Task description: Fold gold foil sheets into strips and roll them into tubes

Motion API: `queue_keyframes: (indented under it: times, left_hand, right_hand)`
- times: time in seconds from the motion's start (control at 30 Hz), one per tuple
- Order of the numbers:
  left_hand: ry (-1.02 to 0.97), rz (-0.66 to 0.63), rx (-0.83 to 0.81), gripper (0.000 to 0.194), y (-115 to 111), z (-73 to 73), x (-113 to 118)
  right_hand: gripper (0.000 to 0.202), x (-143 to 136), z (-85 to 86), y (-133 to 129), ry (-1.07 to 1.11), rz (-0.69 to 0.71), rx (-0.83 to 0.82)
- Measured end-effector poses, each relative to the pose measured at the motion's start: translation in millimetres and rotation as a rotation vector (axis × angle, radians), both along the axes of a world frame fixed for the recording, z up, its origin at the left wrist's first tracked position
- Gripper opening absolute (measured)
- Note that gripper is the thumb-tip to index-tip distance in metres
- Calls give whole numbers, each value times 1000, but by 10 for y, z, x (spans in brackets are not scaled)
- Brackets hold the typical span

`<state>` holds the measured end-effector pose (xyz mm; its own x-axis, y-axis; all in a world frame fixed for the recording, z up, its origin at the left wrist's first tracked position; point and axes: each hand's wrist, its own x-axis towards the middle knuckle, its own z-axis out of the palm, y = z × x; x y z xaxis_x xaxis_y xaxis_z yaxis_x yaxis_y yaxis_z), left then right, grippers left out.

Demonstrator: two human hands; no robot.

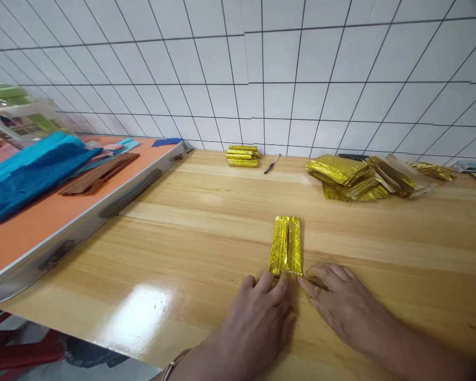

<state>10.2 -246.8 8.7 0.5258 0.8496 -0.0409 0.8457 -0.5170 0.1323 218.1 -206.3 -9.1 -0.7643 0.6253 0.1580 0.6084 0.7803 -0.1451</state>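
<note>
A folded strip of gold foil paper [278,246] lies flat on the wooden table, its two long sides folded inward and a narrow slit between them. My left hand [257,312] is at the strip's near edge, fingers curled and pressed down on it. At the near right corner, the thumb and forefinger of my right hand [343,301] pinch the edge, with the other fingers bent alongside. The fingers partly hide the near end of the strip.
Rolled gold foil pieces [241,156] are stacked by the tiled wall, beside a pen [272,164]. A pile of gold foil sheets [339,172] lies at the back right. Left, an orange-topped table [35,233] carries blue [35,164] and brown [99,173] folded material.
</note>
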Motion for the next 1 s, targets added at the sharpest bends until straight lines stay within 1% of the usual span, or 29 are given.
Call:
queue_keyframes:
  times: [0.1,0.23,0.37,0.5,0.6,0.73,0.83,0.9,1.0]
  left_hand:
    - [-14,-9,37,30,-8,-25,2]
    - [3,-51,187,33,-40,-139,8]
    - [66,-85,275,43,-88,-233,28]
    - [89,-102,312,47,-125,-233,40]
    - [62,-95,286,51,-137,-205,19]
    - [-4,-50,124,55,-139,-141,-66]
    - [-51,-9,25,56,-135,-84,-145]
    - [-68,17,-1,58,-133,-60,-182]
    - [-73,23,-24,60,-131,-56,-208]
  right_hand:
    - [37,20,28,-22,31,-22,6]
    - [38,44,2,-53,32,-45,13]
    - [40,63,-66,-82,33,-10,89]
    - [42,58,-90,-110,33,41,165]
    - [43,47,-90,-109,-6,95,206]
    - [38,50,-112,-96,9,105,253]
    - [42,69,-122,-87,-4,118,219]
    - [44,83,-118,-77,-23,124,174]
    - [47,95,-110,-62,-24,138,144]
